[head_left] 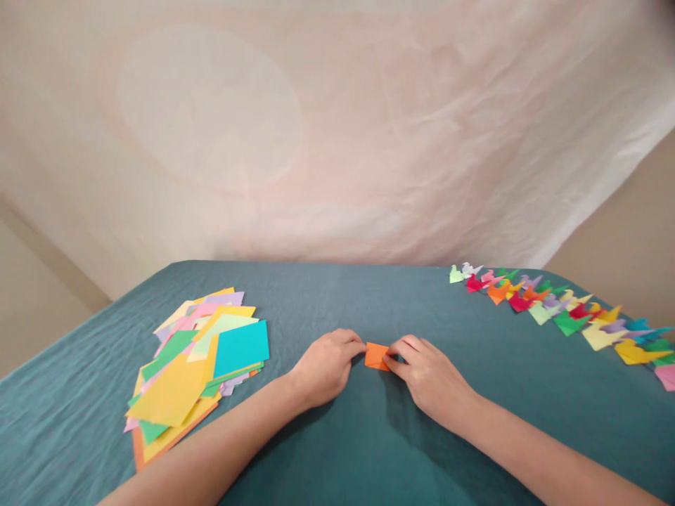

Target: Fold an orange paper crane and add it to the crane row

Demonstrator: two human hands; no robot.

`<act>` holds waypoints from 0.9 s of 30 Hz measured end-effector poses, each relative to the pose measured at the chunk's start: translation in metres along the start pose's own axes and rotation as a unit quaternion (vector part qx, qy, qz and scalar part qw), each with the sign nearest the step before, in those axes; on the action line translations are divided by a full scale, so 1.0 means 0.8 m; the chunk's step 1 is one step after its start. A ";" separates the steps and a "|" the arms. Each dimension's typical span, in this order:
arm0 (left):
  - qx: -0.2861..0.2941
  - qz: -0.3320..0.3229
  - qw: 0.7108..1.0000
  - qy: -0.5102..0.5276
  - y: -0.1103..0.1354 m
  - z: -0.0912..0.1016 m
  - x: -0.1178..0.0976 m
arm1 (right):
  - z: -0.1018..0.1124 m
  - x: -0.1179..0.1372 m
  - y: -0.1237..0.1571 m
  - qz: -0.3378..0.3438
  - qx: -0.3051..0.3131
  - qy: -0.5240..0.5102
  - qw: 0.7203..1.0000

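A small folded orange paper lies on the teal cloth of the table, held between both hands. My left hand has its fingers curled and pinches the paper's left edge. On the other side, my right hand pinches the right edge with bent fingers. Both forearms rest low over the table's near part.
A loose pile of coloured paper squares lies at the left, with a turquoise sheet on top. A row of several folded paper figures runs along the table's right edge. A pale cloth backdrop hangs behind.
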State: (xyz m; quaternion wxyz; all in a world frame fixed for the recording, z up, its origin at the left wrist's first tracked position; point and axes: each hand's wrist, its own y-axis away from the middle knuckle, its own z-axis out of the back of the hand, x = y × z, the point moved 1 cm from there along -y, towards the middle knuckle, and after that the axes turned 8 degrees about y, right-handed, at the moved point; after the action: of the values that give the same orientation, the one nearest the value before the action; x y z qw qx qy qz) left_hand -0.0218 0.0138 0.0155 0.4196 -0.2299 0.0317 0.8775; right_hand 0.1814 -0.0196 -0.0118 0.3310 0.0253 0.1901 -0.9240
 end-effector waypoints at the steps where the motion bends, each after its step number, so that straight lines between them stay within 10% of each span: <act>1: -0.013 -0.008 1.000 0.013 -0.001 -0.004 0.004 | 0.000 0.000 0.000 -0.001 0.000 -0.001 1.000; 27: -0.027 -0.078 0.995 0.046 0.001 -0.017 0.009 | -0.007 0.001 0.008 -0.064 -0.032 -0.067 0.995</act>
State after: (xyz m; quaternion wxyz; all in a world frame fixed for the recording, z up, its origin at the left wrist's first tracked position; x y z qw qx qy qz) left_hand -0.0212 0.0148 0.0003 0.4788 -0.2835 0.0088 0.8308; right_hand 0.1844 -0.0228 -0.0190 0.2838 -0.0591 0.1982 -0.9363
